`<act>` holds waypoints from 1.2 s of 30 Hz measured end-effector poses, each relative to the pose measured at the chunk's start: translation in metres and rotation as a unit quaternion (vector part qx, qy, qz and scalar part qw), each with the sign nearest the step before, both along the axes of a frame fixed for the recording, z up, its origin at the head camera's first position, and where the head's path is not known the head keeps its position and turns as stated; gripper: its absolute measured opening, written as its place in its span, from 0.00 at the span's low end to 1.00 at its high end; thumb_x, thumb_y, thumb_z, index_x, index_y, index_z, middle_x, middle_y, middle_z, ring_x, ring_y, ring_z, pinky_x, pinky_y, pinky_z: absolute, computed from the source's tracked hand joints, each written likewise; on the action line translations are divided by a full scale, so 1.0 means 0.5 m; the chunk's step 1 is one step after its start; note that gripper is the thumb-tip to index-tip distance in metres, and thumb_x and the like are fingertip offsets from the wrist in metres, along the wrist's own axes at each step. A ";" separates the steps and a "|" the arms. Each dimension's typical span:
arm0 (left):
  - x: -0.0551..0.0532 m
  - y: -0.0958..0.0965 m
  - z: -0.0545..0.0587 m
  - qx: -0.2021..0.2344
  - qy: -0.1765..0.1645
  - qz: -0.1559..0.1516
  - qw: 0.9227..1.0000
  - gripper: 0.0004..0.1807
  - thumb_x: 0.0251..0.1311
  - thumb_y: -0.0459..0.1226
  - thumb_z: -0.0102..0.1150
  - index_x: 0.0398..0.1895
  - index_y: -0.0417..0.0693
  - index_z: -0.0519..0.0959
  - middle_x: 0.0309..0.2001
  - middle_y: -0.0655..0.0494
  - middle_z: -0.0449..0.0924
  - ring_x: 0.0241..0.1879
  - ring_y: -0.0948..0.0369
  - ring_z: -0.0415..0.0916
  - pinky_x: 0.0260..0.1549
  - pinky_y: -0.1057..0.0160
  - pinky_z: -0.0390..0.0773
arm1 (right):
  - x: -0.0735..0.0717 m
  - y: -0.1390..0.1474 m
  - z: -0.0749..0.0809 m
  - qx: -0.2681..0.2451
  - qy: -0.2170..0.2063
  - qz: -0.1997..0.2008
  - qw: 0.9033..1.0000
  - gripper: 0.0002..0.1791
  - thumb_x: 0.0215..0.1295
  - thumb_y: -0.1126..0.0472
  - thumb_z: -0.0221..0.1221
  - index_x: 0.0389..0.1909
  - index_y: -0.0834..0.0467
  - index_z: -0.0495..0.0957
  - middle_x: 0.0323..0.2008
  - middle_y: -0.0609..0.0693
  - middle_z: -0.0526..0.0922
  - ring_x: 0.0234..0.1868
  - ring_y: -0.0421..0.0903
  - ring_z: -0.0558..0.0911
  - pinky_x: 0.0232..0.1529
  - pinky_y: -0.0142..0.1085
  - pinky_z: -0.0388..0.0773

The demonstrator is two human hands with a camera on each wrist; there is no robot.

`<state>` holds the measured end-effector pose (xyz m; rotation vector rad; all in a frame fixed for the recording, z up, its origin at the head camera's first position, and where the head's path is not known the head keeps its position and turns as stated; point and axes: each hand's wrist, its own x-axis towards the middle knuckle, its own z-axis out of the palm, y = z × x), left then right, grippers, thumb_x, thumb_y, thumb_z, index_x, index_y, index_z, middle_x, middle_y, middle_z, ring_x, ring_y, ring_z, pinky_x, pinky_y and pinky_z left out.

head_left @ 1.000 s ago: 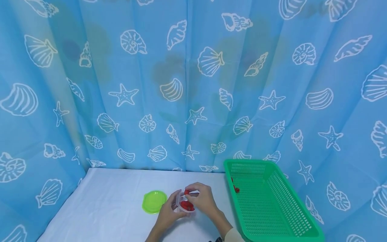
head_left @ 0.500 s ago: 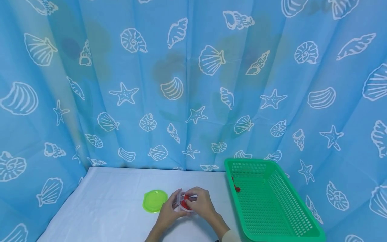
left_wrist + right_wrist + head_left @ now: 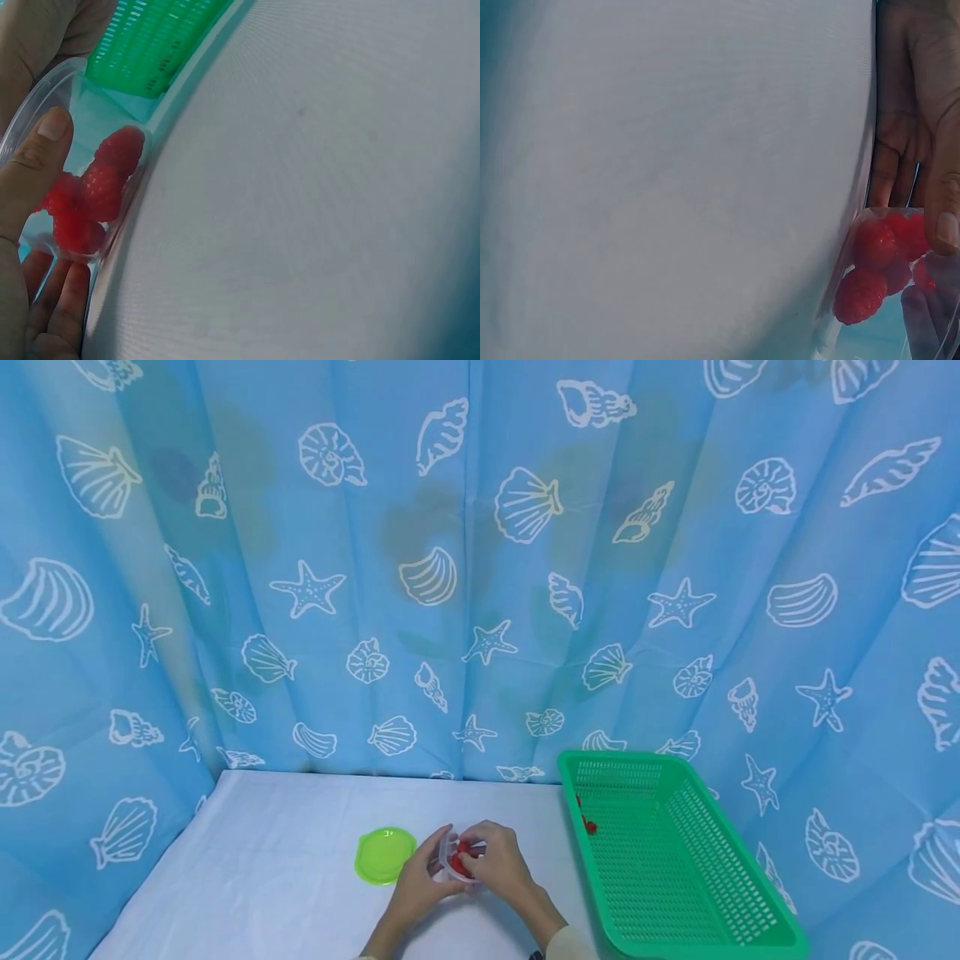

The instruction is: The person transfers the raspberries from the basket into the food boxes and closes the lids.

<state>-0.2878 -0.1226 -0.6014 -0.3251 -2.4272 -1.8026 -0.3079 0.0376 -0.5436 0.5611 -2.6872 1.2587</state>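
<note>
My left hand [image 3: 417, 885] grips a small clear plastic container [image 3: 446, 848], tilted above the white cloth. In the left wrist view, the thumb lies over its rim and the fingers press its lower end. Several raspberries [image 3: 103, 189] lie inside it. From the right, my right hand [image 3: 502, 865] reaches into the container, thumb and index finger pinching a raspberry [image 3: 462, 847]. Its fingertips are partly hidden. The right wrist view shows raspberries [image 3: 861, 294] through the clear wall, close to a thumb.
A lime green lid [image 3: 385, 857] lies left of the hands on the white-covered table [image 3: 285, 868]. To the right stands a large green basket [image 3: 663, 877], with small red pieces [image 3: 590, 827] by its left wall. A blue shell-patterned curtain [image 3: 390, 668] surrounds the table.
My right hand has lowered the raspberry from above the rim down into the container. My left hand keeps its hold, and the container looks slightly more tilted. The view has shifted slightly.
</note>
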 end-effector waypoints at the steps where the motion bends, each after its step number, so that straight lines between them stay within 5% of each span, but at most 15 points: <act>1: 0.000 0.000 0.000 -0.002 0.002 0.001 1.000 0.50 0.45 0.52 0.76 0.72 0.50 0.63 0.66 0.49 0.70 0.65 0.49 0.67 0.58 0.56 0.73 | 0.000 0.000 0.001 -0.003 -0.001 0.000 1.000 0.11 0.55 0.67 0.70 0.40 0.58 0.85 0.38 0.48 0.83 0.40 0.48 0.85 0.40 0.37 0.85; 8: 0.000 -0.001 -0.001 0.000 -0.001 -0.001 1.000 0.51 0.43 0.49 0.78 0.72 0.50 0.63 0.66 0.48 0.70 0.65 0.48 0.68 0.58 0.55 0.73 | 0.006 0.010 0.031 -0.034 0.036 -0.011 0.999 0.12 0.56 0.64 0.70 0.42 0.55 0.85 0.40 0.45 0.84 0.42 0.44 0.84 0.41 0.35 0.84; 17: 0.000 0.004 0.005 0.002 -0.023 0.001 1.000 0.52 0.43 0.50 0.78 0.73 0.54 0.62 0.64 0.54 0.73 0.65 0.51 0.68 0.58 0.53 0.73 | -0.017 0.066 0.181 -0.053 0.125 -0.058 0.989 0.11 0.59 0.62 0.68 0.43 0.50 0.84 0.42 0.43 0.84 0.46 0.42 0.84 0.42 0.34 0.83; 24: -0.002 0.002 0.001 0.017 -0.034 0.000 0.999 0.51 0.41 0.50 0.79 0.71 0.55 0.64 0.63 0.55 0.74 0.64 0.51 0.69 0.58 0.53 0.74 | -0.080 0.157 0.257 -0.194 0.178 -0.023 0.964 0.09 0.54 0.76 0.66 0.38 0.67 0.83 0.39 0.62 0.84 0.41 0.56 0.85 0.42 0.45 0.84; 26: -0.003 0.003 -0.001 0.016 -0.037 0.002 0.999 0.51 0.41 0.51 0.79 0.71 0.56 0.64 0.63 0.56 0.74 0.64 0.52 0.69 0.58 0.53 0.73 | -0.085 0.182 0.272 -0.204 0.189 -0.016 0.961 0.09 0.54 0.78 0.65 0.37 0.69 0.83 0.38 0.66 0.83 0.40 0.59 0.85 0.41 0.41 0.85; 30: -0.005 0.003 -0.004 0.012 -0.040 0.008 0.999 0.51 0.40 0.52 0.79 0.71 0.57 0.65 0.63 0.56 0.74 0.64 0.52 0.69 0.57 0.52 0.74 | -0.106 0.237 0.260 -0.166 0.163 -0.043 0.972 0.08 0.58 0.74 0.65 0.39 0.67 0.84 0.39 0.62 0.85 0.40 0.55 0.85 0.41 0.36 0.84; 36: -0.007 0.002 -0.005 0.015 -0.039 0.010 0.999 0.51 0.38 0.52 0.79 0.70 0.59 0.66 0.62 0.56 0.75 0.64 0.51 0.69 0.57 0.54 0.75 | -0.178 0.330 0.170 -0.131 0.090 -0.091 0.983 0.10 0.62 0.63 0.66 0.43 0.61 0.84 0.40 0.55 0.86 0.44 0.47 0.84 0.47 0.38 0.82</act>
